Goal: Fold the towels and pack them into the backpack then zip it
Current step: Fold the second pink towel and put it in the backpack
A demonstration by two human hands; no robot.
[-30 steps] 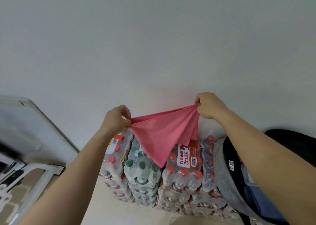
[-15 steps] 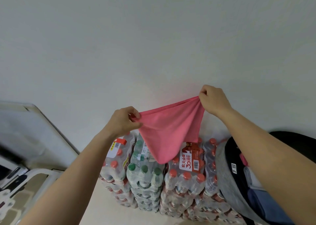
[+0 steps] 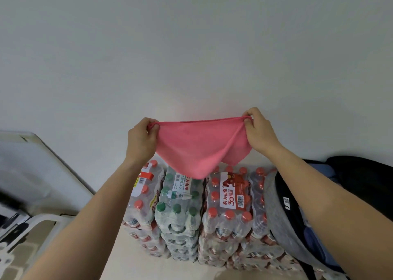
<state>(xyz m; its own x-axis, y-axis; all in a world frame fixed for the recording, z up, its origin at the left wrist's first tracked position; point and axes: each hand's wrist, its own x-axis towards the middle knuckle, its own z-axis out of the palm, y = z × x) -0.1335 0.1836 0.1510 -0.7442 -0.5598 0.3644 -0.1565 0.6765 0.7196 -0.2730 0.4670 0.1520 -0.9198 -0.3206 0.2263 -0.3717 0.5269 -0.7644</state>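
**Towel held up by its top edge, fold unfinished**

Towel (image 3: 197,145), pink, hangs in the air in front of the wall (image 3: 191,45), above the bottle packs (image 3: 229,205) and up and left of the backpack (image 3: 274,211). The left hand (image 3: 141,141) pinches one end of the top edge between thumb and curled fingers. The right hand (image 3: 259,130) pinches the other end the same way. The edge runs almost taut between them and the cloth below sags to a point. A second flap shows behind at the right, so the towel looks doubled or caught on the diagonal; I cannot tell which.

Holding it up by the edge probably lets its own weight pull the creases out and bring the layers level. That would explain working in the air rather than on a surface.

The backpack stands at the right, touching the packs, with its mouth open toward the person and blue cloth showing inside. Its place just under the right arm should make for a short reach once the towel is small enough.

As I judge it, the task is partway through. This towel seems to need at least one more fold, hands brought together, before it goes in, and the zip is not yet closed. A corner slipping from either pinch would skew the fold.
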